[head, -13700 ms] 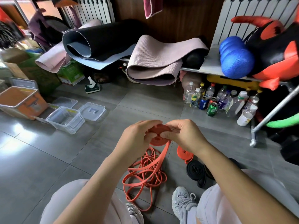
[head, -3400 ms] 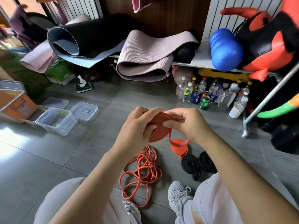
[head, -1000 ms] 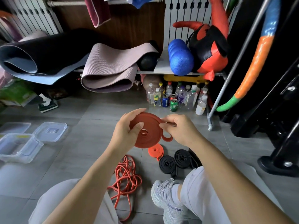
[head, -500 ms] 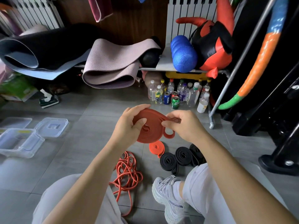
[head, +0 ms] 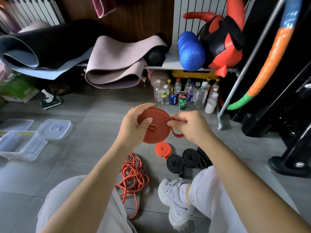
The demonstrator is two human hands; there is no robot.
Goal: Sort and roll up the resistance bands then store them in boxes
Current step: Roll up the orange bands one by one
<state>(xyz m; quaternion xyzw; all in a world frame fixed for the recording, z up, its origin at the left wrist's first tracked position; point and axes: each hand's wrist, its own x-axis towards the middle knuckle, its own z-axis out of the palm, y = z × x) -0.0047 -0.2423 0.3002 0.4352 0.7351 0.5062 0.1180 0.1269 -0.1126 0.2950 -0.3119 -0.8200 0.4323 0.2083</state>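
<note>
— Where is the band right now?
— The flat, rubbery red-orange band (head: 157, 134) is being held in the air above the floor, wound into a tight disc-shaped spiral. The left hand (head: 133, 130) is gripping it, with fingers curling over the top edge and the thumb pressing on the flat face near the centre.
— And the other hand?
— The right hand (head: 191, 126) is pinching the outer layer at the disc's right edge, with its fingers curled. A short tail loop (head: 176, 135) is hanging just under it.
— What is lying beneath?
— On the grey tiled floor (head: 80, 158), a smaller bright orange coil (head: 162, 149) is lying flat just below the held disc. Beside it, black coils (head: 175, 163) are lying against one another. To their left, a thin orange cord-like band (head: 133, 172) is sprawling in a loose tangle by the person's knee.
— Any boxes?
— A clear plastic box (head: 21, 145) is standing open at the far left, well apart from the bands. Clear lids (head: 54, 128) are lying behind it.
— And further out?
— A ribbed pink mat (head: 116, 63) and a smooth dark mat (head: 42, 47) are drooping, loosely rolled, off a low shelf (head: 170, 59). A bumpy blue foam roller (head: 191, 51) is resting on that shelf. Plastic bottles and cans (head: 183, 96) are crowding together underneath.
</note>
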